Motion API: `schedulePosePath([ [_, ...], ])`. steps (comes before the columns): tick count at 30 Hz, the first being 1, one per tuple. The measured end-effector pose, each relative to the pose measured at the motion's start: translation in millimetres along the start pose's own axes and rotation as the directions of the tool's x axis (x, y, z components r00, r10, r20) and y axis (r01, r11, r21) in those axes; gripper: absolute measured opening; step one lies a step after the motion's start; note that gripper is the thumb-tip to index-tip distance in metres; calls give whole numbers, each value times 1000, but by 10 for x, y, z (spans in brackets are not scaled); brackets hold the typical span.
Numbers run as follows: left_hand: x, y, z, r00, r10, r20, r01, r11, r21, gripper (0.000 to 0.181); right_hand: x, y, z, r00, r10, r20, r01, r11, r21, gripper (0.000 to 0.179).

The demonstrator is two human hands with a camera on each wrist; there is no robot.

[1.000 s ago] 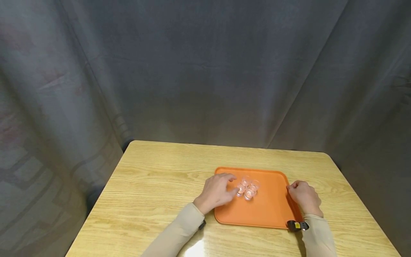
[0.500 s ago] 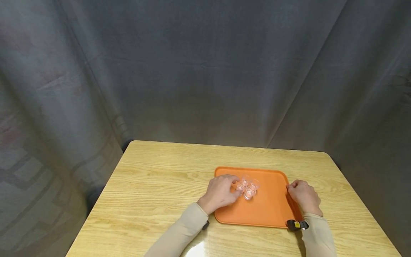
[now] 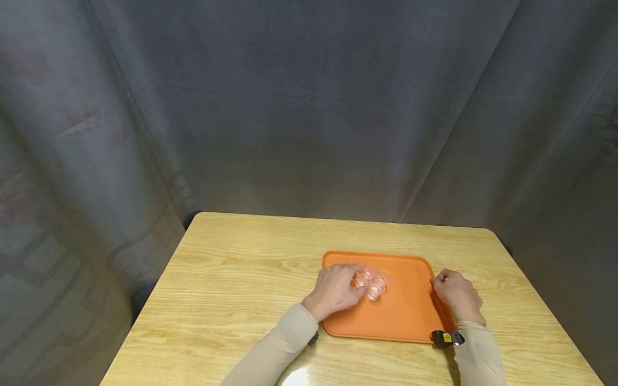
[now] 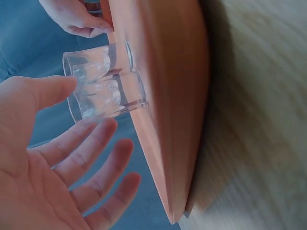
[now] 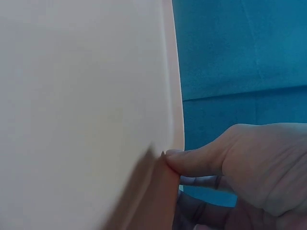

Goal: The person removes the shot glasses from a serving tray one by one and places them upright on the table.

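Observation:
Several clear shot glasses (image 3: 376, 290) stand close together on the orange tray (image 3: 401, 316), left of its middle. My left hand (image 3: 335, 289) is at the leftmost glass, with thumb and fingers to either side of it. In the left wrist view this shot glass (image 4: 103, 100) stands upright on the tray, near the spread, fairly straight fingers (image 4: 108, 132); whether they press it I cannot tell. My right hand (image 3: 458, 295) pinches the tray's right rim. In the right wrist view its thumb (image 5: 201, 160) lies on the rim, other fingers below.
The tray lies on a light wooden table (image 3: 241, 279), right of the table's centre. Dark grey curtains (image 3: 309, 107) hang behind the table and at both sides.
My left hand has moved a little to the right, bringing thumb and fingers around the leftmost shot glass. The right hand and tray have stayed in place.

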State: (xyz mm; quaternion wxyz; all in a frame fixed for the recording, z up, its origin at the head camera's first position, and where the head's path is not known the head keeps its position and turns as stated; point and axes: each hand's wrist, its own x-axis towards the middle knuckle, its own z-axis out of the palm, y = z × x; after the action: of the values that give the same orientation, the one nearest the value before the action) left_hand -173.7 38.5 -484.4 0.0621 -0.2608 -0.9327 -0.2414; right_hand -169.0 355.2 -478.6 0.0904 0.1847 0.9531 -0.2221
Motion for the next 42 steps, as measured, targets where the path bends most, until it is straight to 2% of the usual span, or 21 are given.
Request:
schedulePosePath([
  [12, -4, -24, 39, 1000, 2, -9, -2, 1000, -19, 36, 9, 8, 4, 1000, 1, -1, -1, 1000, -1, 23],
  [20, -13, -43, 40, 999, -11, -43, 9, 999, -43, 31, 6, 11, -2, 1000, 1, -6, -1, 1000, 7, 23],
  [35, -48, -67, -10, 992, -86, -93, 68, 981, -183, 25, 15, 8, 2, 1000, -3, 3, 3, 1000, 0, 23],
  [42, -72, -101, -30, 985, -119, -129, 83, 963, -256, 32, 3, 9, 1, 1000, 4, 2, -4, 1000, 9, 23],
])
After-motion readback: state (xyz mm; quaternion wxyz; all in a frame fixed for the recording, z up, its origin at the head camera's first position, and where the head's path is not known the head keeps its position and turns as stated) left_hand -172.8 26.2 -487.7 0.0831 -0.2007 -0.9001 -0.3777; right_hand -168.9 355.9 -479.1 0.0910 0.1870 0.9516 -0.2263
